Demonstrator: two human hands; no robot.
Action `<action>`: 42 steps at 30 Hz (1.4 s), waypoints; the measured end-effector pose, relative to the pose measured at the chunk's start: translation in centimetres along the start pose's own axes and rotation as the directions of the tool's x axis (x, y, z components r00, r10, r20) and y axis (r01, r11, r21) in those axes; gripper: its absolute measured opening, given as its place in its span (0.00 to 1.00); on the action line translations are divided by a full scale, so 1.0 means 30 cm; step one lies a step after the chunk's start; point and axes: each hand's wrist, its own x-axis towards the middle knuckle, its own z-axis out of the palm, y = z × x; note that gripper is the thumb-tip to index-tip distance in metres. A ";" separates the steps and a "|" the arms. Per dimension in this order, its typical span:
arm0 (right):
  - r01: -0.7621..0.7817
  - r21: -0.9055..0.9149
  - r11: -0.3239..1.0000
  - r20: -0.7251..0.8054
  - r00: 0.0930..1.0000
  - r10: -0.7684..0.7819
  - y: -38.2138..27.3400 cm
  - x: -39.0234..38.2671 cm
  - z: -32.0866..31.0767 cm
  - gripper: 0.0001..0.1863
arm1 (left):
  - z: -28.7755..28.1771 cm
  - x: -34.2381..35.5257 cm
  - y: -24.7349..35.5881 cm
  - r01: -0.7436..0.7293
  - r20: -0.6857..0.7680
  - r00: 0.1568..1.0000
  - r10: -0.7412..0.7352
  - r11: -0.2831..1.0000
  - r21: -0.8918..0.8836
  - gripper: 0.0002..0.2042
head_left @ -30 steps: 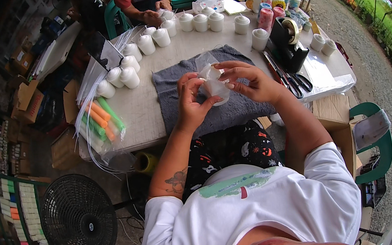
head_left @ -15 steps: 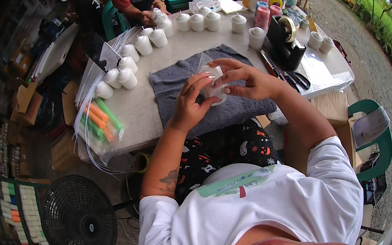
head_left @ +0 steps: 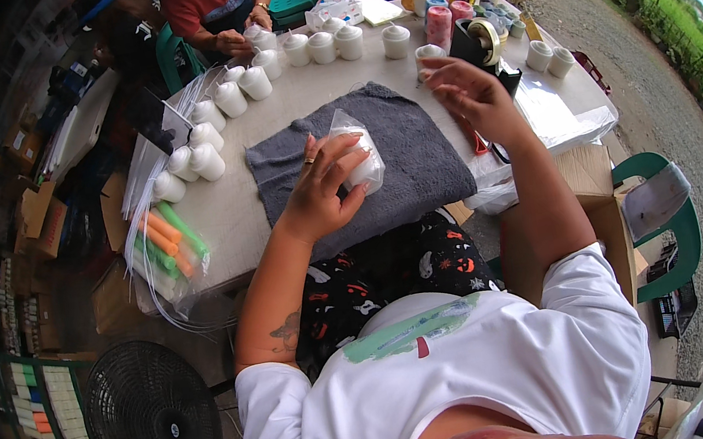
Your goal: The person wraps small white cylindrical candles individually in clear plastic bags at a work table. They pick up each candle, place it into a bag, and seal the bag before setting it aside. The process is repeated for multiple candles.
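Observation:
My left hand (head_left: 329, 182) holds a white candle in a clear plastic bag (head_left: 359, 152) on the dark grey towel (head_left: 412, 176), fingers resting over it. My right hand (head_left: 478, 101) is raised off the bag to the right, fingers loosely curved and apart, near a white candle (head_left: 430, 55) and the black tape dispenser (head_left: 470, 44) with a roll of tape. Behind the right hand, scissors (head_left: 476, 137) are partly hidden. White candles (head_left: 206, 160) stand in an arc along the left and back of the table.
A co-worker in red (head_left: 213, 7) handles candles across the table (head_left: 232, 257). Coloured candles (head_left: 439, 26) stand at the back right. Bagged orange and green sticks (head_left: 168, 244) lie at left. A fan (head_left: 152, 423), cardboard box (head_left: 585, 175) and green chair (head_left: 675, 248) surround me.
My right hand has let go of the bagged candle and moved up and right toward the tape dispenser. My left hand stays on the bag. The view has shifted slightly.

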 end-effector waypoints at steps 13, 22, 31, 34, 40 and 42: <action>-0.649 0.278 0.708 -0.359 0.614 0.703 0.237 -0.022 -0.518 0.24 | 0.005 0.021 0.013 -0.060 -0.004 0.998 0.060 0.997 -0.041 0.24; -0.350 0.074 0.934 -0.513 0.789 0.337 0.333 -0.262 -0.466 0.08 | -0.006 0.011 0.014 -0.103 0.017 0.995 0.103 0.995 0.008 0.24; -0.214 -0.163 0.963 0.229 0.941 0.248 -0.063 -0.015 0.019 0.17 | -0.013 0.010 0.015 -0.100 0.033 0.994 0.100 0.995 0.001 0.22; -0.019 -0.270 0.963 0.479 0.865 0.152 -0.058 0.095 0.143 0.19 | -0.005 0.006 0.011 -0.105 0.006 0.995 0.104 0.994 0.011 0.22; -0.289 -0.467 0.835 0.388 0.782 0.488 0.109 0.132 0.177 0.30 | -0.004 0.003 0.009 -0.093 -0.008 0.996 0.093 0.995 0.020 0.22; -0.243 -0.515 0.822 0.356 0.811 0.463 0.161 0.110 0.139 0.32 | 0.001 -0.003 0.007 -0.078 -0.026 0.997 0.077 0.997 -0.011 0.22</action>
